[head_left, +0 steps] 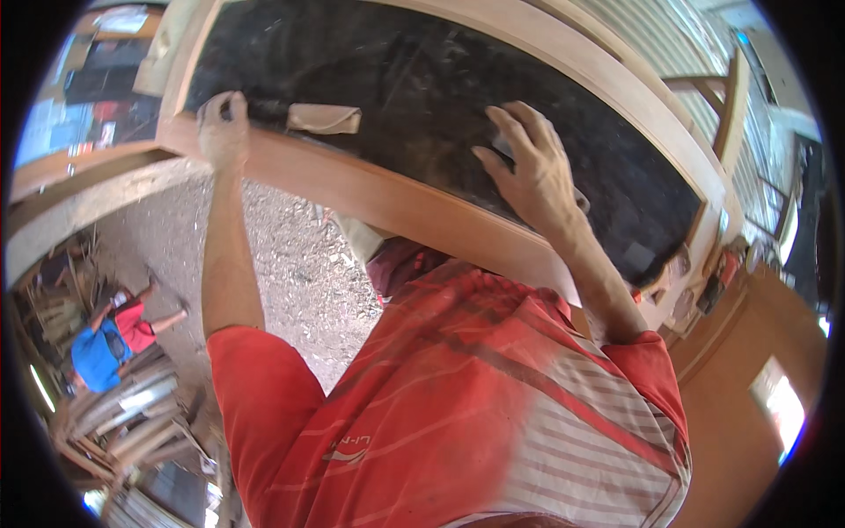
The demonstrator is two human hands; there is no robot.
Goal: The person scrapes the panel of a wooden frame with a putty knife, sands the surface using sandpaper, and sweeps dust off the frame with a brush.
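Note:
A long pale wooden frame (pixel 370 189) lies in front of me around a dark, dusty panel (pixel 405 79). My left hand (pixel 223 132) is at the near left part of the frame, over its near rail. Its fingers are curled toward the thumb, and whatever they hold is hidden. Over the panel, toward the right, my right hand (pixel 535 167) has its fingers bent and apart from the thumb. A small greyish patch shows between them, too unclear to name. A folded tan piece, like sandpaper (pixel 324 118), lies on the panel near the rail, between my hands.
Wood shavings (pixel 295 255) cover the ground below the frame. A person in blue and red (pixel 110 343) is at the left, beside stacked timber (pixel 141 414). A large brown board (pixel 748 352) stands at the right, with corrugated metal sheeting (pixel 642 44) beyond the frame.

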